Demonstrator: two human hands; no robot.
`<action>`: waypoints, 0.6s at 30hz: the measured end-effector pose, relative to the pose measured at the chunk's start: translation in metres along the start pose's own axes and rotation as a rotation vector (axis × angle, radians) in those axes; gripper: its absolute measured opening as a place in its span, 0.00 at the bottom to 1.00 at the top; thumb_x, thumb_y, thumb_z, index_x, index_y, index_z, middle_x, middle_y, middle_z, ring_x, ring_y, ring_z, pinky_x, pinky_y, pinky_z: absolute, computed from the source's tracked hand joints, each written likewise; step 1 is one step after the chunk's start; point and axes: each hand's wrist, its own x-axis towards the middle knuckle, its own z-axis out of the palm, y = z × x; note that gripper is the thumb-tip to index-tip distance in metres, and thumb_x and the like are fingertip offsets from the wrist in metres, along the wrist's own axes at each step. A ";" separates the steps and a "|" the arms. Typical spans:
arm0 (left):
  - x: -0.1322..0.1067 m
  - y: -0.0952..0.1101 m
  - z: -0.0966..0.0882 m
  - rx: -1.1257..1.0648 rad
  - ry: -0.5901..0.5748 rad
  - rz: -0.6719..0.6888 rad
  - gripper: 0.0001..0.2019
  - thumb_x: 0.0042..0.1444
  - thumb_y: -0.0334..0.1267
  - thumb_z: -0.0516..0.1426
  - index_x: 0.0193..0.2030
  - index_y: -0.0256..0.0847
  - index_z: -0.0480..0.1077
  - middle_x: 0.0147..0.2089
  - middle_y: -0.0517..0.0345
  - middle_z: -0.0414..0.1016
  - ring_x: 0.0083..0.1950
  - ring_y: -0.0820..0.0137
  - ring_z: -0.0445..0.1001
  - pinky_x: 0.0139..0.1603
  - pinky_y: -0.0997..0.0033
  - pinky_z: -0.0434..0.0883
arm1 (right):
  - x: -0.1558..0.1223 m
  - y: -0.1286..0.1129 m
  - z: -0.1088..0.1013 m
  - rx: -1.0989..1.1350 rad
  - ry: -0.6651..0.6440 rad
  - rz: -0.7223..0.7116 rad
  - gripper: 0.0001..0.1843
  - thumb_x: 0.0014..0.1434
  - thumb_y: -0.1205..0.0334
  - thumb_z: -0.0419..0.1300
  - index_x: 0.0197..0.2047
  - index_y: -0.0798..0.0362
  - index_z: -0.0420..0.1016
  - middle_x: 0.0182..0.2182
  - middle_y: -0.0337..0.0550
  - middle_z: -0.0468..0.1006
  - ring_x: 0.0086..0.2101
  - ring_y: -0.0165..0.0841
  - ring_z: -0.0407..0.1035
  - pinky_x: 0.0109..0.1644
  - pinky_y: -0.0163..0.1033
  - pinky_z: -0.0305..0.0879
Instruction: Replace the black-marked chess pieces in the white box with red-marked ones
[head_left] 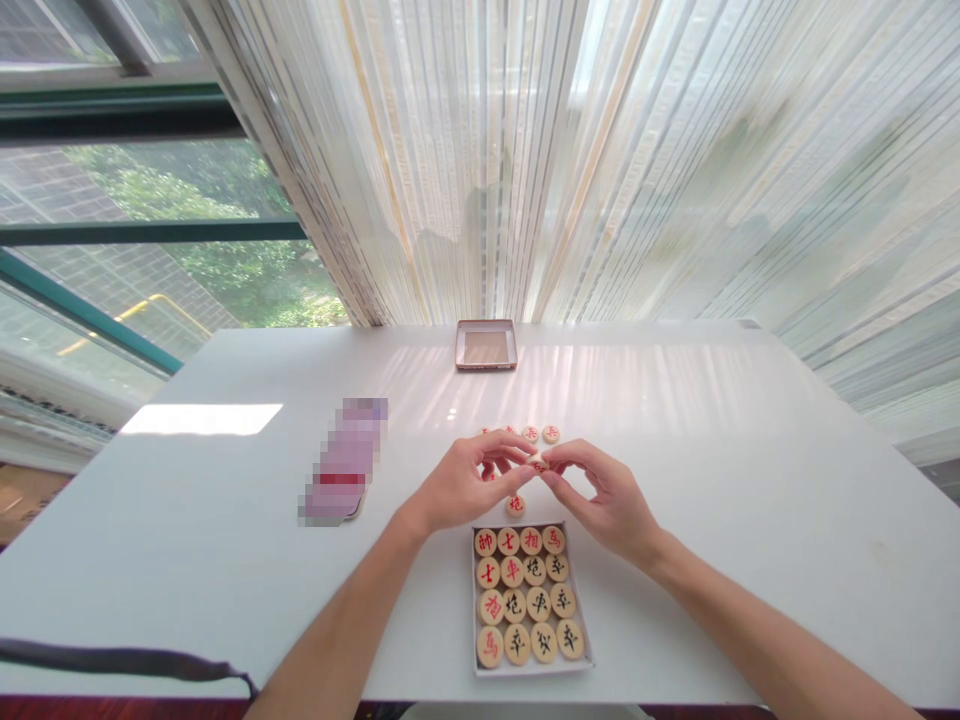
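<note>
Over the white table (712,450) my left hand (465,482) and my right hand (600,495) meet fingertip to fingertip. Both pinch one round wooden chess piece (538,462) with a red mark. Just below them lies a loose piece (515,505) on the table. Beyond the fingers sit a few more loose pieces (541,434). Near the front edge a shallow white box (531,598) holds several round pieces in rows, marked in red or black.
A small brown box lid (486,345) lies at the far side of the table by the curtain (600,150). A blurred pink flat object (345,462) rests to the left. A dark strap (120,660) crosses the front left edge. A window (135,220) is at left.
</note>
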 end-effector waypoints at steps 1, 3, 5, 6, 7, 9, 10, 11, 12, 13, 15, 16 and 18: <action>0.000 0.000 0.000 0.000 -0.007 0.001 0.09 0.64 0.42 0.62 0.47 0.42 0.77 0.44 0.54 0.81 0.39 0.69 0.81 0.36 0.72 0.71 | 0.000 0.000 0.000 -0.019 0.006 -0.023 0.09 0.66 0.67 0.63 0.49 0.47 0.77 0.39 0.43 0.82 0.37 0.35 0.76 0.43 0.44 0.77; 0.000 -0.001 0.000 0.004 -0.016 0.001 0.08 0.65 0.42 0.61 0.46 0.42 0.76 0.44 0.55 0.81 0.39 0.70 0.81 0.36 0.72 0.70 | 0.000 0.001 0.001 -0.047 0.021 -0.065 0.11 0.65 0.69 0.63 0.49 0.47 0.77 0.38 0.42 0.82 0.36 0.35 0.76 0.42 0.43 0.77; 0.000 -0.002 0.000 0.001 -0.022 -0.005 0.08 0.65 0.42 0.61 0.46 0.41 0.75 0.43 0.56 0.80 0.38 0.70 0.81 0.36 0.72 0.71 | -0.001 0.001 0.001 -0.061 0.032 -0.089 0.12 0.64 0.70 0.64 0.49 0.46 0.77 0.38 0.42 0.81 0.36 0.35 0.76 0.42 0.43 0.76; 0.000 -0.002 0.000 -0.005 -0.027 -0.010 0.08 0.65 0.42 0.61 0.46 0.41 0.75 0.44 0.56 0.80 0.38 0.71 0.81 0.36 0.72 0.71 | -0.001 0.001 0.001 -0.065 0.036 -0.095 0.13 0.64 0.70 0.64 0.49 0.46 0.77 0.38 0.42 0.81 0.36 0.35 0.76 0.42 0.43 0.76; 0.000 -0.002 0.000 -0.009 -0.031 -0.014 0.08 0.65 0.42 0.61 0.46 0.41 0.74 0.44 0.55 0.80 0.37 0.71 0.81 0.36 0.72 0.72 | -0.001 0.001 0.001 -0.069 0.038 -0.099 0.13 0.64 0.71 0.64 0.49 0.46 0.77 0.38 0.42 0.81 0.36 0.35 0.76 0.41 0.43 0.76; 0.000 -0.003 0.000 -0.016 -0.038 -0.018 0.08 0.65 0.42 0.61 0.46 0.41 0.73 0.44 0.55 0.80 0.37 0.71 0.81 0.37 0.71 0.72 | 0.000 0.002 0.000 -0.077 0.036 -0.103 0.13 0.63 0.71 0.64 0.49 0.46 0.77 0.38 0.41 0.81 0.37 0.35 0.76 0.42 0.43 0.76; 0.000 -0.003 0.000 -0.018 -0.041 -0.019 0.08 0.65 0.42 0.61 0.46 0.40 0.73 0.44 0.55 0.79 0.37 0.71 0.81 0.37 0.71 0.73 | 0.000 0.002 0.000 -0.079 0.032 -0.104 0.13 0.63 0.71 0.64 0.48 0.46 0.77 0.38 0.41 0.81 0.37 0.35 0.76 0.42 0.42 0.76; 0.000 -0.003 0.000 -0.022 -0.044 -0.018 0.08 0.65 0.41 0.60 0.46 0.40 0.73 0.44 0.55 0.79 0.37 0.71 0.81 0.38 0.70 0.73 | 0.000 0.002 0.000 -0.079 0.028 -0.102 0.12 0.63 0.71 0.64 0.48 0.46 0.77 0.38 0.41 0.81 0.37 0.35 0.76 0.42 0.42 0.76; 0.000 -0.003 0.000 -0.025 -0.048 -0.014 0.07 0.66 0.41 0.60 0.46 0.40 0.73 0.45 0.55 0.79 0.36 0.71 0.81 0.38 0.70 0.74 | -0.001 0.002 0.000 -0.076 0.024 -0.101 0.12 0.63 0.72 0.64 0.47 0.46 0.77 0.38 0.41 0.81 0.38 0.35 0.76 0.42 0.43 0.76; -0.001 -0.004 0.000 -0.027 -0.050 -0.009 0.07 0.66 0.40 0.60 0.47 0.41 0.73 0.46 0.55 0.78 0.36 0.71 0.81 0.39 0.70 0.74 | -0.001 0.002 0.000 -0.071 0.020 -0.102 0.13 0.63 0.72 0.64 0.48 0.46 0.76 0.38 0.42 0.81 0.38 0.36 0.76 0.43 0.43 0.76; -0.001 -0.005 0.000 -0.025 -0.046 0.006 0.07 0.66 0.39 0.59 0.48 0.41 0.74 0.48 0.54 0.78 0.36 0.72 0.80 0.39 0.69 0.75 | -0.001 0.002 0.000 -0.062 0.010 -0.109 0.14 0.63 0.72 0.63 0.49 0.46 0.76 0.39 0.42 0.81 0.39 0.36 0.77 0.44 0.43 0.76; -0.001 -0.005 0.000 -0.021 -0.039 0.014 0.07 0.66 0.39 0.59 0.48 0.41 0.74 0.49 0.54 0.77 0.36 0.72 0.80 0.39 0.69 0.76 | -0.001 0.002 0.000 -0.061 0.002 -0.111 0.15 0.63 0.73 0.63 0.50 0.45 0.76 0.40 0.42 0.81 0.40 0.36 0.77 0.44 0.43 0.76; -0.001 -0.006 0.000 -0.017 -0.026 0.016 0.09 0.66 0.39 0.60 0.50 0.42 0.74 0.49 0.53 0.78 0.36 0.72 0.79 0.39 0.69 0.76 | -0.001 0.002 0.000 -0.066 -0.012 -0.104 0.16 0.63 0.72 0.63 0.52 0.45 0.76 0.41 0.42 0.81 0.39 0.35 0.76 0.44 0.43 0.76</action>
